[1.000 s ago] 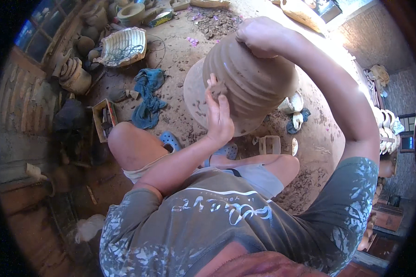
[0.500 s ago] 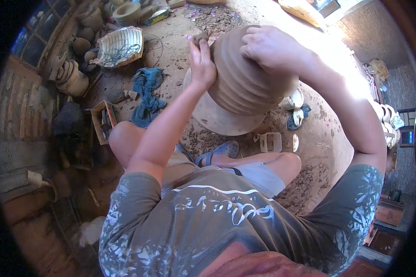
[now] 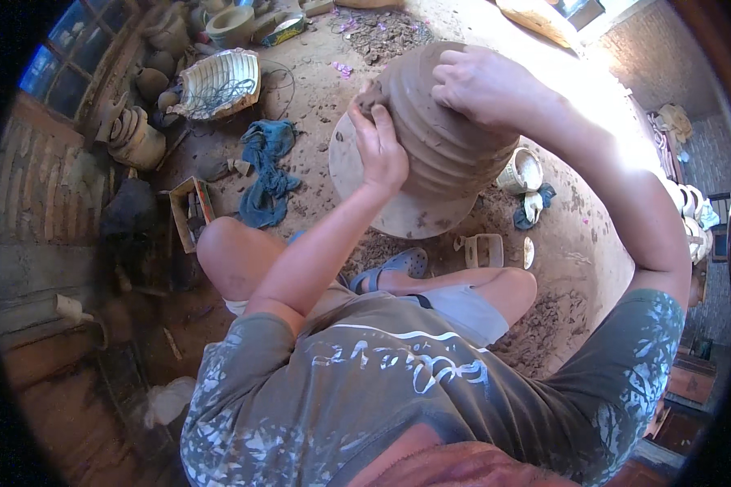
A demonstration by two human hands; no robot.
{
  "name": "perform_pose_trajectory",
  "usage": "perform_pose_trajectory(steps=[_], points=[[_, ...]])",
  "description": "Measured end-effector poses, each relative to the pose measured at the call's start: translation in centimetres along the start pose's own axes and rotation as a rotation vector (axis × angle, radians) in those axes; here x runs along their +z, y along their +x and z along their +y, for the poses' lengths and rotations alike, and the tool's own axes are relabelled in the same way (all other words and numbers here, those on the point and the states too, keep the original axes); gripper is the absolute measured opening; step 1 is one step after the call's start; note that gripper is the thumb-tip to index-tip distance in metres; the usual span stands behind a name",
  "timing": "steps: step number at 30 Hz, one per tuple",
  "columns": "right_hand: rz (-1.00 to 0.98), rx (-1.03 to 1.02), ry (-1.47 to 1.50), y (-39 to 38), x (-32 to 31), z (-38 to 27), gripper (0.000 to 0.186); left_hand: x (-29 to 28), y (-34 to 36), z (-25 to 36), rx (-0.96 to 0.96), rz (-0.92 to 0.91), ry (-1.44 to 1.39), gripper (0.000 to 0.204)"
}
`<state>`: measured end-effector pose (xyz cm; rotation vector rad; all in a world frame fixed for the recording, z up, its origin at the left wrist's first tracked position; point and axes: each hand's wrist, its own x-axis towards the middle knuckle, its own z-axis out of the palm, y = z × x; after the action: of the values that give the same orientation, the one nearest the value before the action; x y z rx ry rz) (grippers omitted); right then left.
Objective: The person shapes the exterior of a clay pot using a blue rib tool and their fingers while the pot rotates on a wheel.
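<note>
A large ribbed clay pot, brown and wet-looking, stands on a pale round wheel head in front of me. My left hand is at the pot's left side, its fingers closed round a dark lump of clay that rests by the pot wall. On the upper right of the pot lies my right hand, its fingers curled in against the clay. What those fingertips hold, if anything, is hidden.
A pale bucket and a plastic frame-like container stand right of the wheel. Left lie a blue cloth, a wooden box and a ribbed white piece. Clay scraps litter the floor beyond.
My left hand has come down and in to the pot's side with the clay lump. The pot's blurred surface now looks sharper. My right hand stays at the pot's upper part.
</note>
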<state>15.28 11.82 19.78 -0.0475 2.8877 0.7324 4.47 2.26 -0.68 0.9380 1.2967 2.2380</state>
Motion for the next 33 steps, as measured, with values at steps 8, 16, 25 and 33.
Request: perform_pose_trajectory(steps=[8, 16, 25, 33], points=[[-0.097, 0.037, 0.018, -7.4, -1.2, -1.5, 0.008, -1.2, 5.6, -1.4, 0.059, -0.186, 0.149, 0.051], [0.115, 0.995, 0.864, -15.9, 0.3, -4.2, 0.017, -1.3, 9.9, -4.4, -0.097, -0.366, 0.092, 0.053], [-0.023, 0.978, 0.63, -12.1, 2.9, -3.9, 0.031, -1.9, 6.1, -1.6, -0.158, -0.184, 0.194, 0.06], [-0.303, 0.924, 0.491, -10.1, 1.5, -3.2, 0.026, -2.7, -5.9, 3.6, -0.066, -0.19, 0.258, 0.056]])
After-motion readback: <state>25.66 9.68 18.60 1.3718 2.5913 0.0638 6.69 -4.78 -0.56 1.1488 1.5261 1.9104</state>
